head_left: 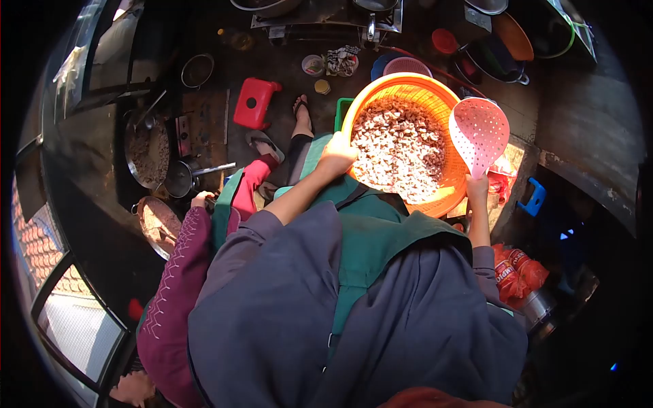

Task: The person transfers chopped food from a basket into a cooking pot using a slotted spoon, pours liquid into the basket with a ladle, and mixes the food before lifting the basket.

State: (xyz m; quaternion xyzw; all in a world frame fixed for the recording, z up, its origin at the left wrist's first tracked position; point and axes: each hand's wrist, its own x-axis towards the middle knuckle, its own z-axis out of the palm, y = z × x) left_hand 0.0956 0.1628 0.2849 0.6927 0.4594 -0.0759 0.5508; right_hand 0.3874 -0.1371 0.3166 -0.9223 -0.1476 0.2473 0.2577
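Note:
A big orange basket point(449, 163) with woven-looking walls holds many small brown and whitish pieces point(399, 146). My left hand point(338, 156) is closed on the basket's left rim. On the right side, my right hand point(477, 187) grips the handle of a pink perforated scoop point(480, 132). The scoop's round head is raised beside the basket's right rim, with its holes showing and no pieces visible on it. A green container point(343, 112) shows partly behind the basket's left side.
A co-worker in a maroon sleeve point(178, 272) is close on my left, near pans of brown food point(149, 153). A red stool point(255, 103) stands on the floor ahead. A stove point(326, 15) is at the top; red bags point(520, 270) lie at right.

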